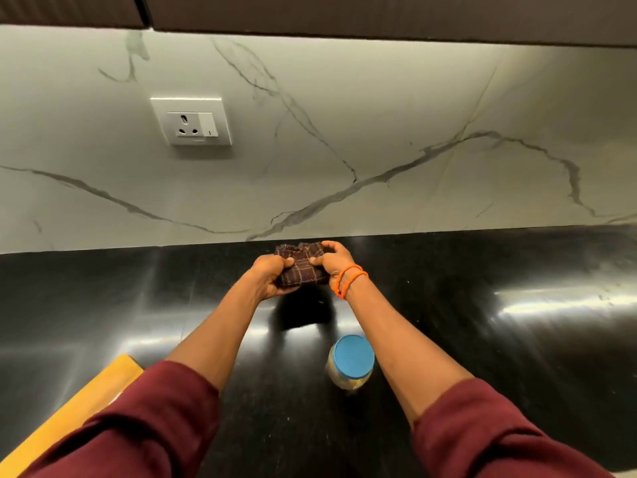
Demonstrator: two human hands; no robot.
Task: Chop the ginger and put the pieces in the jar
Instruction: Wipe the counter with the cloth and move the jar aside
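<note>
Head view: a checked cloth point(301, 267) is gripped mid-frame by both hands, left hand point(267, 276) clenched on its left edge, right hand point(332, 262) pinching the right. Blue-lidded jar point(350, 362) is parked on the black counter point(482, 339), lower centre, lid on. Ginger can't be made out.

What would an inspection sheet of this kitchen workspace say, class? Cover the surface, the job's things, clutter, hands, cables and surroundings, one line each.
Surface: black glossy counter, reflecting light.
Job's things: jar upright on the counter, blue lid on, pale contents; no ginger or knife seen.
Clutter: yellow board at the near left, partly under the sleeve.
Hands: left hand and right hand both grip a dark checked cloth held above the counter near the wall.
Cables: nothing seen.
Surroundings: marble-patterned wall with a socket; dark cabinets above.
</note>
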